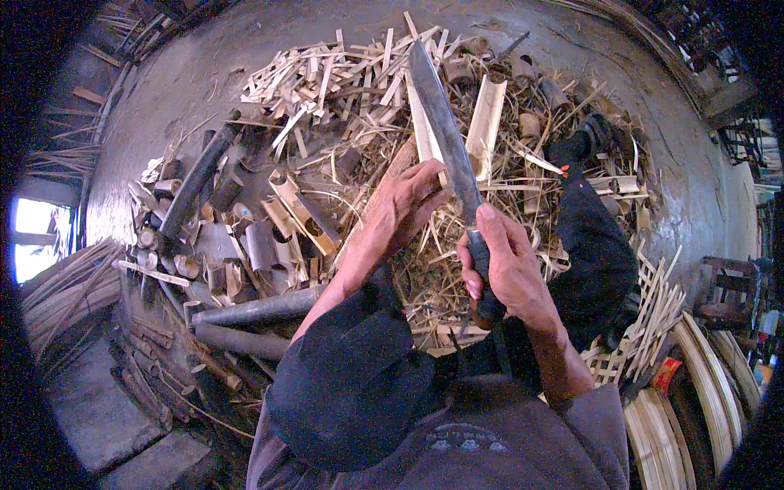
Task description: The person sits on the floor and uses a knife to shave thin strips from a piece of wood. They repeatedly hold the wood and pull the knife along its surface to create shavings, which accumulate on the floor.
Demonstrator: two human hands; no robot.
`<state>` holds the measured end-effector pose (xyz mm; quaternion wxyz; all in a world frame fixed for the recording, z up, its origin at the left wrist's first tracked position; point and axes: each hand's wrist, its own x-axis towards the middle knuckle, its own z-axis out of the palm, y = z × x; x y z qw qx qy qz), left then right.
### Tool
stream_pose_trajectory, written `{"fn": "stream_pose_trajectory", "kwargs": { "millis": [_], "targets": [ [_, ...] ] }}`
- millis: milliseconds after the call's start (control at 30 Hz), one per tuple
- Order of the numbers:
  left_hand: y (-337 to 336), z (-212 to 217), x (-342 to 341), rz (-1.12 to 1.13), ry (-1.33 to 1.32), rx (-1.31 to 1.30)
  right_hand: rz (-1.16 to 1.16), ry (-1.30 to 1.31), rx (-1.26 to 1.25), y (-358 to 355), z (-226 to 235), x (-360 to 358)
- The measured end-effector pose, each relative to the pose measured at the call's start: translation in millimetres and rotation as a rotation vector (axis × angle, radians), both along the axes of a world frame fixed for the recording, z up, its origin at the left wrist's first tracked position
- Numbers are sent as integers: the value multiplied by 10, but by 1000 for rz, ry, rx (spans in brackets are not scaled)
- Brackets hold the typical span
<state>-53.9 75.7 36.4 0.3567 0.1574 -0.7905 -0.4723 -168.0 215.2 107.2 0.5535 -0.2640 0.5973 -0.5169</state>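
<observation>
My right hand (506, 253) is wrapped round the dark handle of a long, broad-bladed machete (445, 114). Its blade points up and away, leaning a little left. My left hand (412, 192) is closed, its fingers curled round a pale piece of split bamboo (421, 126). The blade crosses in front of that piece and hides part of it, so I cannot tell whether they touch. Just right of the blade, a trough-shaped bamboo half (487, 122) lies with its hollow side up.
Thin bamboo strips (318, 69) are heaped at the far side. Cut bamboo pieces (306, 212) lie at left, with dark whole poles (200, 175) among them. Shavings (441, 282) cover the floor between my legs. A woven bamboo piece (633, 343) and long slats (702, 376) stand at lower right.
</observation>
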Motion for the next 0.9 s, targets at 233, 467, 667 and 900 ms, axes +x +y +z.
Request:
{"fn": "stream_pose_trajectory", "kwargs": {
  "millis": [233, 467, 667, 900],
  "targets": [
    [-2, -30, -21, 7, -5, -47, -37, 1, 21, -2, -26, 69],
    [-21, -170, -62, 9, -58, -93, 0, -42, 71, 39, 77, 30],
    [-8, -54, 60, 57, -125, -122, 14, 32, -13, 0, -20, 135],
    [-25, -136, -50, -3, -122, 1, 48, 118, -6, 25, 56, 33]
  ]
}}
